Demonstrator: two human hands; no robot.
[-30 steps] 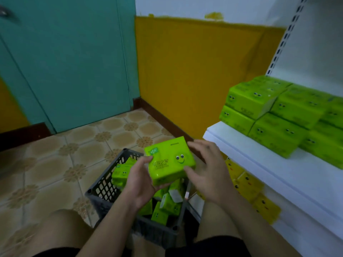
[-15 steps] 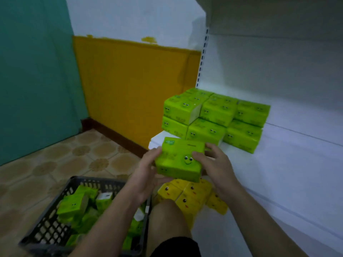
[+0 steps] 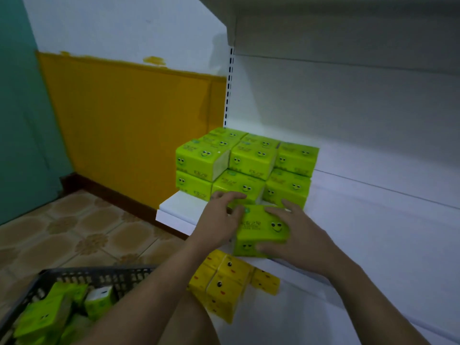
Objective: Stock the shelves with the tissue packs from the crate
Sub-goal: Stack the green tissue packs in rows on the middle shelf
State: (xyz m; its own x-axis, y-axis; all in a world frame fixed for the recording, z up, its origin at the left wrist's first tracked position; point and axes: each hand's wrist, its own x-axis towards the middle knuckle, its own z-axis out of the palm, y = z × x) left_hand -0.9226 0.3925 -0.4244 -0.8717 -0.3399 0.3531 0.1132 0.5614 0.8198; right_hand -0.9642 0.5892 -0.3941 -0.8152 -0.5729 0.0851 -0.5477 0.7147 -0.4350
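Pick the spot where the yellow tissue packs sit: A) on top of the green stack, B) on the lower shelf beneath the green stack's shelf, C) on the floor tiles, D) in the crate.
B: the yellow packs lie on the lower shelf, below the white shelf that carries the green stack.

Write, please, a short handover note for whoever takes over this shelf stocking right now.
Left hand and right hand: both grip one green pack by its sides.
Pack: at the front of the shelf, before the stack; whether it is set down is unclear.
Done: the stack stands two high at the shelf's left end.
Left: release this pack, then shelve the crate packs from the crate on the floor.
Below, yellow packs fill a lower shelf.
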